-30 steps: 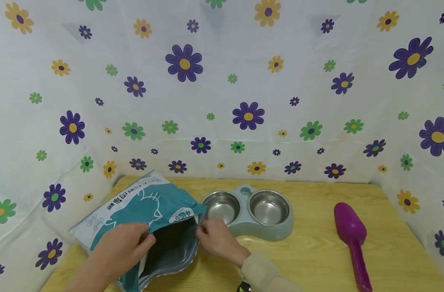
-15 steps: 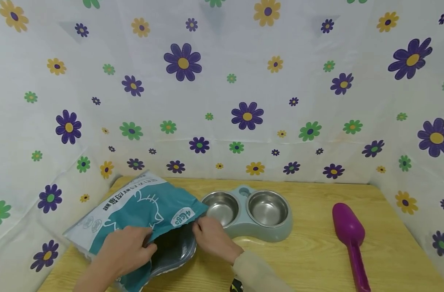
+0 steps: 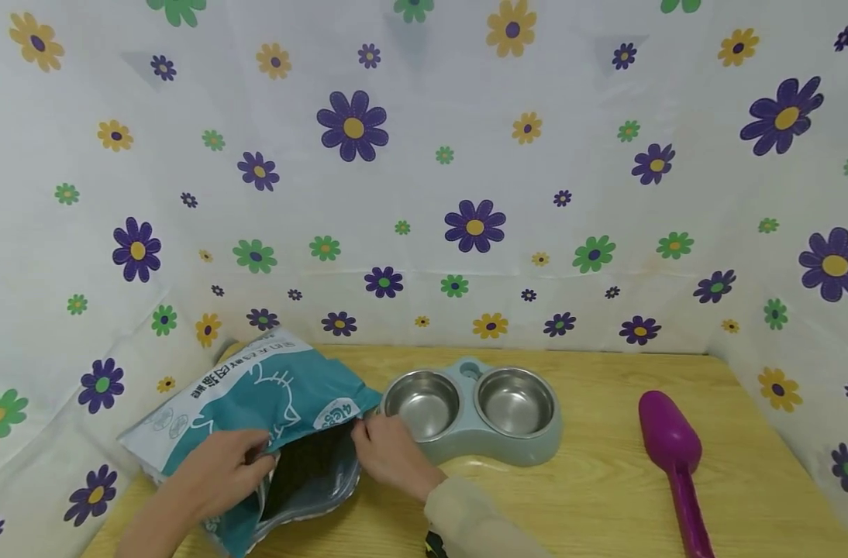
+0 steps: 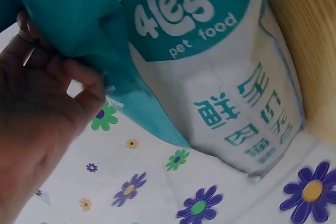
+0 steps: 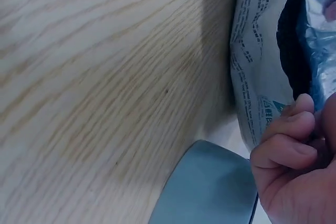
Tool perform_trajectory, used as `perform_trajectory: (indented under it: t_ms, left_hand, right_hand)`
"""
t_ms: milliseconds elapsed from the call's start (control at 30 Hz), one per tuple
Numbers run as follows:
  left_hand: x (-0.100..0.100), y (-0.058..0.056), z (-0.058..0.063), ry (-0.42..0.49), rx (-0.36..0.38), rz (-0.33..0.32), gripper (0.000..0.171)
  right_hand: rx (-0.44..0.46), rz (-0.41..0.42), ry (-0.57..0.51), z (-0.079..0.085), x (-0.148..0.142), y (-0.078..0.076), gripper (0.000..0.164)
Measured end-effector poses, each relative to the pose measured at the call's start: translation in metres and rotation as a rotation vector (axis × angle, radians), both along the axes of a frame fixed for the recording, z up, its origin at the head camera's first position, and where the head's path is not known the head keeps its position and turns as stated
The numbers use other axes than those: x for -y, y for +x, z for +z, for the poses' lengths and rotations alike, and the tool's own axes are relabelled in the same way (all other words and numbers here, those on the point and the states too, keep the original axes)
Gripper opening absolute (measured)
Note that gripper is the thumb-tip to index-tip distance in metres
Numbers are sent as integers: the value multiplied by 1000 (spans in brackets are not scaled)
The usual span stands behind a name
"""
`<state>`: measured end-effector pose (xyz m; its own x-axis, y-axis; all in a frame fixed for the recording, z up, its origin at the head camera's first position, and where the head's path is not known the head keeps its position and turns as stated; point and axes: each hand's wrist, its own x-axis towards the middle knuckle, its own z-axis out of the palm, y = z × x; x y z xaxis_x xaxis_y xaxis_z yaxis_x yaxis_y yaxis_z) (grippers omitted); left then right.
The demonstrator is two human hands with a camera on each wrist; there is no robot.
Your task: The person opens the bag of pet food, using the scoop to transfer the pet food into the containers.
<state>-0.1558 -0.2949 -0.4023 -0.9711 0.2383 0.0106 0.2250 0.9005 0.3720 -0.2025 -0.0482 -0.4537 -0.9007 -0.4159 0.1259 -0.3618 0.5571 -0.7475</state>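
Observation:
A teal and white pet food bag [image 3: 277, 387] lies on the left of the table, its mouth gaping toward me with a silvery lining and a dark inside. My left hand [image 3: 218, 477] pinches the upper edge of the mouth at its left part; the left wrist view shows thumb and fingers on the teal film beside the "4legs pet food" print [image 4: 184, 9]. With curled fingers my right hand [image 3: 392, 453] grips the mouth's right corner, close to the bowl stand. In the right wrist view, the right fingers [image 5: 289, 148] close on the bag's edge.
Right of the bag stands a blue-grey double bowl stand [image 3: 466, 446] with two steel bowls [image 3: 422, 403]. A magenta scoop [image 3: 671, 449] lies at the table's right. Flower-printed cloth [image 3: 410, 178] rises behind and at both sides of the wooden table [image 3: 591, 480].
The mouth narrowed half a second ago and now gapes wider again. My right hand, with the bag's corner, has shifted slightly left; both hands keep their hold.

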Motion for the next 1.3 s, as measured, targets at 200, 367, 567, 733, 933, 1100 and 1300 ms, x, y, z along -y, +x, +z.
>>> perform_trajectory:
  t_ms: [200,367,567,733,933,1100,1300]
  left_hand:
    - [9,3,6,157,-109,-6,38]
    - [19,3,10,142,-168,54,35]
    - [21,1,3,157,-35,150,29]
    - [17,3,5,139,-24,161,24]
    - [14,6,10,91,7,151,19]
    - [16,5,11,55,39,141,20]
    - [15,3,8,61,-1,142,23]
  right_hand:
    - [-102,3,99,-4,-5,-2,51]
    - [-323,2,294,-7,-10,2,50]
    - [-312,5,306,-13,-17,7,50]
    - [-230,19,219,-9,-32,11,45]
    - [-214,27,196,1,-67,15,39]
    - [-215,-30,172,3,-113,20,36]
    - [-204,-183,252,9,-170,27,30]
